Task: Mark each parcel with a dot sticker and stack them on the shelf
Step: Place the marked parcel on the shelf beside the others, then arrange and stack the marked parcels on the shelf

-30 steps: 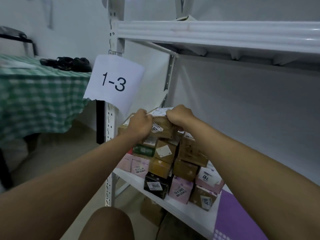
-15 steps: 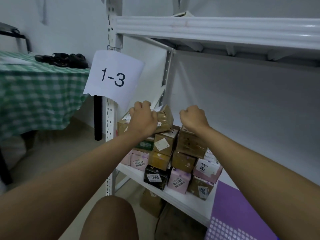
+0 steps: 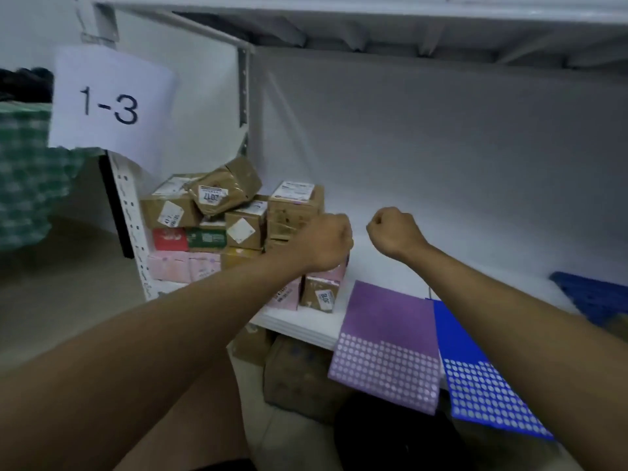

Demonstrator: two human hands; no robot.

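A stack of small parcels [image 3: 238, 229] stands at the left end of the white shelf [image 3: 306, 326], brown, pink, red and green boxes. A brown taped parcel [image 3: 224, 192] lies tilted on top of it. My left hand [image 3: 326, 241] hovers in front of the stack's right side, fingers curled, holding nothing. My right hand [image 3: 394, 231] is a fist to its right, over bare shelf, also empty. A purple dot-sticker sheet [image 3: 387, 345] and a blue dot-sticker sheet [image 3: 475, 375] lie on the shelf's front edge, hanging over it.
A paper sign reading 1-3 [image 3: 108, 103] hangs on the shelf's left post. An upper shelf [image 3: 373, 15] runs overhead. More boxes [image 3: 299, 372] sit below the shelf. A green checked tablecloth [image 3: 20, 178] is far left. Another blue sheet [image 3: 594, 297] lies at the right.
Both hands let go of the brown taped parcel, now lying on top of the stack, and drew back down and to the right. The view swung right, showing the sticker sheets.
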